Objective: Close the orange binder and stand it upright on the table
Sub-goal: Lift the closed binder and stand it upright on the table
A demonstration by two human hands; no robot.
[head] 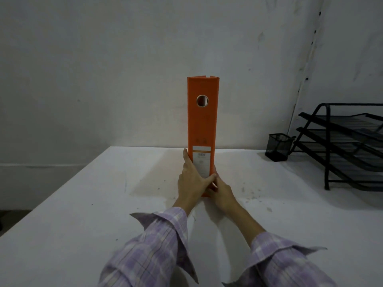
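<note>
1. While both hands grip its lower end, the orange binder (202, 121) stands upright and closed on the white table (83, 204), spine toward the camera, roughly centred left to right and toward the far edge.
2. Spine details: round finger hole (202, 101) in the upper half, white label (201, 161) near the bottom, its print too small to read.
3. Left hand (191, 181): flat against the binder's left side, fingers extended up along the cover, thumb (208, 180) wrapped across the spine just below the label. Holding the binder.
4. Right hand (220, 192): pressed to the lower right side, fingers curled around the right edge near the base. Also holding the binder; fingertips partly hidden behind the spine and the left thumb.
5. Both forearms reach in from the bottom of the frame; plaid lilac sleeves (149, 251), cuffs unbuttoned and flared.
6. Table surface: scuffs and dark marks right of the binder's base.
7. Far right of the table: black mesh pen cup (278, 147), well apart from the binder; just beside it a black tiered letter tray (342, 146), cut off by the frame edge.
8. Behind: plain white wall (103, 69), stained.
</note>
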